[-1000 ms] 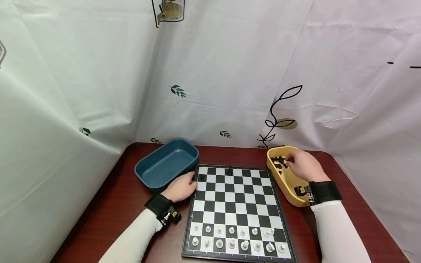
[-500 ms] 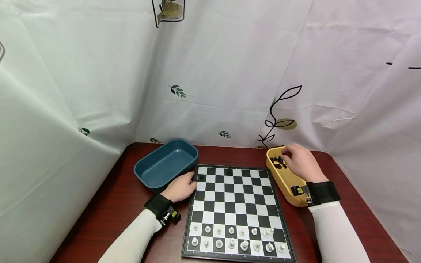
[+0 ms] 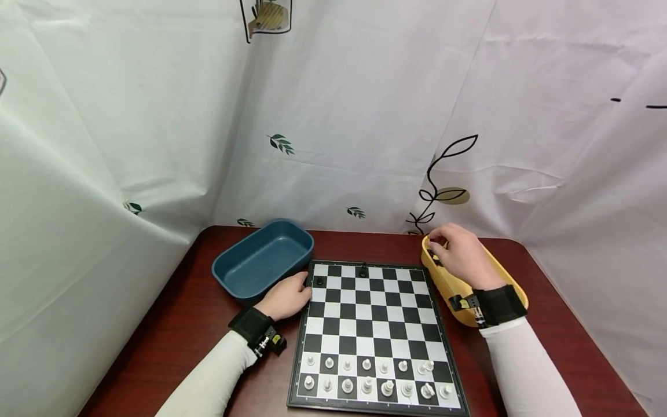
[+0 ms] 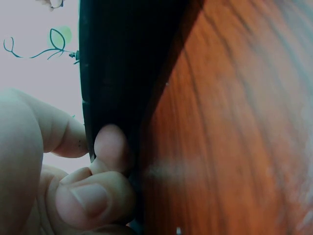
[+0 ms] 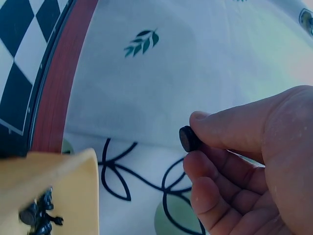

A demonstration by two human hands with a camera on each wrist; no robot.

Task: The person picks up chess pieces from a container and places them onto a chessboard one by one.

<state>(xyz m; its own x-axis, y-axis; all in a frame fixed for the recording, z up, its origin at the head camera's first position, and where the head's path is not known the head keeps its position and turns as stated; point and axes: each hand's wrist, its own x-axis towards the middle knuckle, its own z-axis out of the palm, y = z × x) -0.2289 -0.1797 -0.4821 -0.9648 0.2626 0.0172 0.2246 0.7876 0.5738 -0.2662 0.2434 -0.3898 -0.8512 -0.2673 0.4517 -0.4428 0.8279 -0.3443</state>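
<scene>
My left hand (image 3: 285, 296) grips the left edge of a black-and-white chessboard (image 3: 372, 313). Its thumb and fingers meet the board's dark side (image 4: 117, 58) in the left wrist view. Over the far end of a yellow bin (image 3: 516, 284), my right hand (image 3: 465, 260) pinches a black chess piece (image 5: 188, 139) between thumb and fingers. Only the round base of that piece shows, so its kind is hidden. More black pieces (image 5: 41, 213) lie in the bin. Two black pieces stand on the board's far left part, one a small pawn (image 3: 319, 281), the other a taller piece (image 3: 363, 271).
Several white chess pieces (image 3: 367, 385) stand in two rows along the board's near side. A blue bin (image 3: 255, 263) sits at the table's back left, close to my left hand. The red-brown table (image 3: 172, 341) ends at a pale patterned cloth (image 3: 339, 116) behind.
My right hand has risen from the pieces in the yellow bin with a black chess piece and moved left, toward the board. The left hand stays at the board's edge.
</scene>
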